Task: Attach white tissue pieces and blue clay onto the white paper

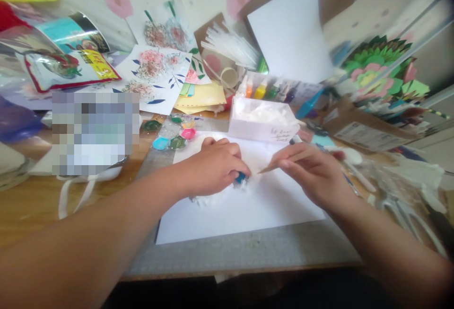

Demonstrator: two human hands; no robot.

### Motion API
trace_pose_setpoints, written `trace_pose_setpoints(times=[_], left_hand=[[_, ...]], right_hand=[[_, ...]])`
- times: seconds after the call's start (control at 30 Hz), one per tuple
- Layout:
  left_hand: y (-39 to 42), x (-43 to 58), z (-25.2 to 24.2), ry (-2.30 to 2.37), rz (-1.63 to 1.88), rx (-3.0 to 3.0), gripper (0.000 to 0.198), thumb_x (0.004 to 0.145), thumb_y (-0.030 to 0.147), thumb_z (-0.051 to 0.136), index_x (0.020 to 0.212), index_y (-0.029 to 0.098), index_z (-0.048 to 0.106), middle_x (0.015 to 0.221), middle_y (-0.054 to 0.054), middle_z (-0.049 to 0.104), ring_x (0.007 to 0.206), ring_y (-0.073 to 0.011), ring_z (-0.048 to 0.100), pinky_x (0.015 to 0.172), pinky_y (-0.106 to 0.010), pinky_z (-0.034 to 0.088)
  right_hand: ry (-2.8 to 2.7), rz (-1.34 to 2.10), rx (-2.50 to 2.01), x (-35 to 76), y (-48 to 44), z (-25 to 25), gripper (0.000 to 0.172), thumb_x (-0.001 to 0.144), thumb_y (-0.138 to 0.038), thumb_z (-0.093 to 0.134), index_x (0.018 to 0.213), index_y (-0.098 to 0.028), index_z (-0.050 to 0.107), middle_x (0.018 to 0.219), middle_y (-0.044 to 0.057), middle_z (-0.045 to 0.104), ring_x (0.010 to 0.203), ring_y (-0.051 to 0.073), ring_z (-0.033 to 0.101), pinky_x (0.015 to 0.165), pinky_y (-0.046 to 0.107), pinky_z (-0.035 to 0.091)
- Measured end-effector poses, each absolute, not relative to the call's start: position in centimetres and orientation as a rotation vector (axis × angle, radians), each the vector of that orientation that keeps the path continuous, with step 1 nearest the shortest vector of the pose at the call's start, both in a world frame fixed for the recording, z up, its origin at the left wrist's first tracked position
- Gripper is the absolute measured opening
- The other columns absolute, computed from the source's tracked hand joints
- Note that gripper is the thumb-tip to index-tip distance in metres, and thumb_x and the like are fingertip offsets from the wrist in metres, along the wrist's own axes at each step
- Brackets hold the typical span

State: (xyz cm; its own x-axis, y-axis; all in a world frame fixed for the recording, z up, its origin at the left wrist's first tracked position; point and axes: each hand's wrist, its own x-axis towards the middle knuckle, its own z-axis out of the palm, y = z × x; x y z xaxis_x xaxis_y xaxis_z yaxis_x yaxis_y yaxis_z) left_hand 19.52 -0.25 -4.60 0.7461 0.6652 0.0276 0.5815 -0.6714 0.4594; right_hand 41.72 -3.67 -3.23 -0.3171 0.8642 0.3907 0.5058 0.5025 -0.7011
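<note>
My left hand point(213, 164) is closed in a fist over a white sheet of paper point(244, 209), pinching a small blue thing point(241, 177) at its fingertips; white fluffy material shows under the hand. My right hand point(314, 169) is closed round a thin wooden stick point(280, 163) whose pointed tip aims left toward the blue thing, a short way off it. The paper lies on a grey cutting mat point(248, 252).
A white box point(262, 119) stands behind the paper, small paint pots point(175, 134) to its left, paint bottles point(269, 90) behind. Flower paintings point(156, 75), packets, a white card point(291, 30) and paper flowers point(379, 70) crowd the back. Tools lie at right.
</note>
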Motion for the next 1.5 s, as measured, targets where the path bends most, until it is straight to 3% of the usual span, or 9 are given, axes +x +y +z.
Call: trace_pose_setpoints(times=[0.17, 0.3, 0.4, 0.6, 0.8, 1.03, 1.5], left_hand=[[-0.2, 19.4, -4.3, 0.968, 0.294, 2.514, 0.027, 0.085, 0.017, 0.049, 0.096, 0.033, 0.068, 0.097, 0.0, 0.058, 0.097, -0.0199, 0.049, 0.083, -0.038, 0.023], [-0.4, 19.3, -4.2, 0.966, 0.313, 2.527, 0.026, 0.083, 0.015, 0.05, 0.096, 0.03, 0.067, 0.099, 0.001, 0.058, 0.096, -0.0195, 0.05, 0.084, -0.037, 0.024], [-0.6, 19.3, -4.1, 0.938, 0.287, 2.531, 0.027, 0.082, 0.014, 0.051, 0.094, 0.03, 0.068, 0.098, 0.0, 0.058, 0.095, -0.019, 0.049, 0.086, -0.037, 0.025], [-0.7, 19.3, -4.2, 0.866, 0.29, 2.55, 0.03, 0.086, 0.015, 0.049, 0.098, 0.034, 0.069, 0.096, 0.0, 0.057, 0.09, -0.0165, 0.049, 0.087, -0.036, 0.026], [-0.7, 19.3, -4.2, 0.821, 0.28, 2.57, 0.034, 0.086, 0.012, 0.048, 0.099, 0.035, 0.069, 0.094, 0.0, 0.057, 0.088, -0.0164, 0.049, 0.086, -0.037, 0.026], [-0.5, 19.0, -3.6, 0.895, 0.311, 2.563, 0.026, 0.086, 0.017, 0.05, 0.099, 0.032, 0.068, 0.096, 0.0, 0.06, 0.092, -0.0185, 0.05, 0.084, -0.036, 0.027], [0.1, 18.7, -4.1, 0.984, 0.369, 2.561, 0.029, 0.088, 0.017, 0.046, 0.099, 0.035, 0.067, 0.097, 0.003, 0.06, 0.092, -0.0169, 0.052, 0.081, -0.034, 0.028]], right_hand=[[-2.037, 0.581, -1.14, 42.5, -3.2, -2.7, 0.011, 0.084, -0.03, 0.061, 0.078, -0.025, 0.068, 0.08, 0.002, 0.07, 0.074, 0.017, 0.066, 0.069, 0.032, 0.054], [-1.844, 0.356, -1.317, 45.8, -1.5, -2.8, 0.017, 0.084, -0.031, 0.061, 0.071, -0.024, 0.069, 0.085, 0.003, 0.067, 0.093, 0.023, 0.064, 0.086, 0.041, 0.049], [-1.831, 0.487, -1.383, 48.1, -0.8, -3.2, 0.019, 0.084, -0.034, 0.059, 0.071, -0.022, 0.066, 0.088, 0.004, 0.067, 0.104, 0.025, 0.061, 0.095, 0.045, 0.044], [-1.899, 0.746, -1.367, 48.0, -1.3, -4.5, 0.018, 0.087, -0.037, 0.054, 0.08, -0.021, 0.058, 0.084, 0.004, 0.069, 0.081, 0.02, 0.066, 0.077, 0.038, 0.051], [-1.889, 0.722, -1.361, 46.3, -1.3, -5.2, 0.012, 0.087, -0.032, 0.054, 0.082, -0.021, 0.054, 0.089, 0.004, 0.069, 0.082, 0.02, 0.067, 0.075, 0.037, 0.052], [-1.919, 0.798, -1.385, 45.6, -0.9, -6.1, 0.01, 0.09, -0.031, 0.049, 0.085, -0.022, 0.05, 0.087, 0.005, 0.07, 0.085, 0.021, 0.068, 0.078, 0.039, 0.053], [-1.617, 0.997, -1.329, 45.6, -0.3, -5.7, 0.029, 0.083, -0.047, 0.057, 0.081, -0.02, 0.05, 0.072, 0.004, 0.069, 0.072, 0.019, 0.07, 0.069, 0.036, 0.057]])
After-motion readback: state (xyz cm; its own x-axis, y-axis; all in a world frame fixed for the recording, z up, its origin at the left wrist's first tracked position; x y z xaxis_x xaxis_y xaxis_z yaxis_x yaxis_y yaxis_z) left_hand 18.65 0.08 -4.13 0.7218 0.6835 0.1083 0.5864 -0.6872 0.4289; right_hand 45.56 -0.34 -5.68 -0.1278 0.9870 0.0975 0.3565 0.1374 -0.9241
